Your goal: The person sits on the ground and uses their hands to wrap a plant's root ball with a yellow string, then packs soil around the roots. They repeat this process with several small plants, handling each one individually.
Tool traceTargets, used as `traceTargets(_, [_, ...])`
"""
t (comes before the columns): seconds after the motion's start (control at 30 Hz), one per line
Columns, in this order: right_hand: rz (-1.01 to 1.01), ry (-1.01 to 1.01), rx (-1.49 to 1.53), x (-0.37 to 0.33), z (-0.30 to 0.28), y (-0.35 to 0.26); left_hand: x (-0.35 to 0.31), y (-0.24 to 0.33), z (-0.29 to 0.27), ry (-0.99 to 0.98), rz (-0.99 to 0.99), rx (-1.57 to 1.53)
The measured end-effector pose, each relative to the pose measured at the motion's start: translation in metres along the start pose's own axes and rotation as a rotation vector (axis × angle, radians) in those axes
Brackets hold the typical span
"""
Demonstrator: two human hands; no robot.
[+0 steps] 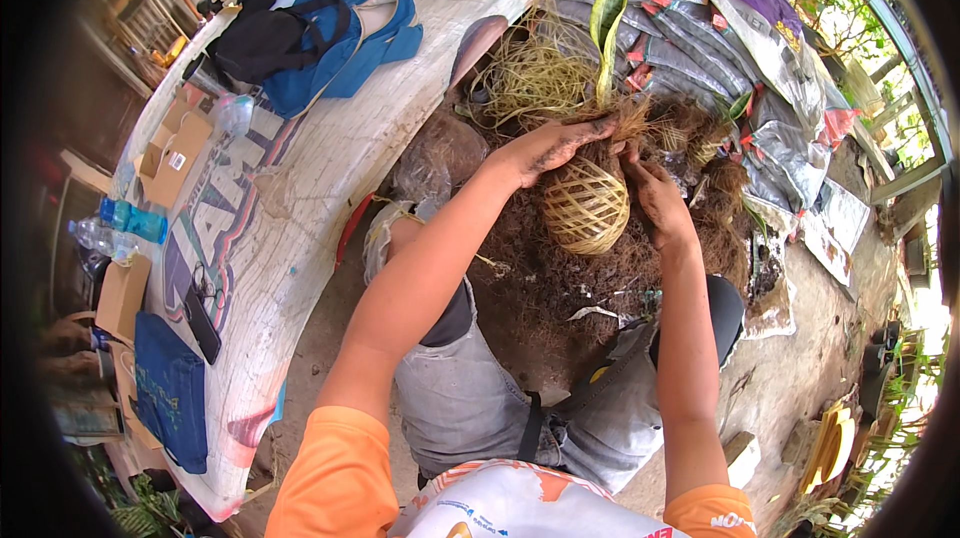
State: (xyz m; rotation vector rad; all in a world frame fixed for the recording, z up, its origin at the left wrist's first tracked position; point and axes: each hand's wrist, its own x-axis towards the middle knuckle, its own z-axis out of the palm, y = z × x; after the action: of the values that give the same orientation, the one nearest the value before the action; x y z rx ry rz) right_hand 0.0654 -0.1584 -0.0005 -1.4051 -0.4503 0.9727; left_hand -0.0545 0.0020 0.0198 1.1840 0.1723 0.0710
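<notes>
Between my knees is a round woven bamboo-strip basket (pixel 586 208), with brown coconut fibre (pixel 632 121) bunched at its top. A snake plant leaf (pixel 607 33), green with yellow edges, stands up just behind the fibre. My left hand (pixel 562 150), dark with soil, lies across the top of the basket, its fingers closed on the fibre. At the basket's right side, my right hand (pixel 660 196) has curled fingers gripping the fibre by the rim. Its fingertips are partly hidden. More loose fibre (pixel 560 288) surrounds the basket underneath.
Thin yellowish strips (pixel 530 78) lie heaped beyond my left hand. Stacked plastic sacks (pixel 690 48) rise at the far right. On the left, a large pale board (pixel 310 198) carries a blue bag (pixel 345 53), a phone (pixel 202 323), bottles (pixel 135 221) and a cardboard box (pixel 175 153).
</notes>
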Motion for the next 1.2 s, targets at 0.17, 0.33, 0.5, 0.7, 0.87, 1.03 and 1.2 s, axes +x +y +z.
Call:
traceTargets(0.17, [-0.093, 0.028, -0.434, -0.012, 0.0, -0.012, 0.01, -0.006, -0.004, 0.038, -0.039, 0.123])
traceTargets(0.33, [-0.116, 0.009, -0.275, -0.031, -0.001, -0.029, 0.008, 0.0, 0.0, 0.006, -0.046, 0.241])
traceTargets(0.5, [-0.211, 0.074, -0.209, -0.055, 0.029, -0.038, 0.016, -0.004, -0.002, 0.065, -0.07, 0.337])
traceTargets(0.7, [-0.237, -0.046, -0.142, -0.061, 0.057, -0.013, 0.02, -0.018, 0.014, 0.383, 0.249, 0.219])
traceTargets(0.87, [0.086, -0.404, 0.485, -0.059, 0.069, 0.005, 0.028, -0.022, 0.014, 0.422, 0.134, -0.007])
traceTargets(1.03, [0.189, -0.429, 0.489, -0.028, 0.057, 0.054, 0.01, 0.008, 0.04, 0.397, -0.024, -0.129])
traceTargets(1.2, [0.18, -0.292, 0.452, 0.007, 0.035, 0.097, 0.0, 0.022, 0.048, 0.187, 0.056, -0.079])
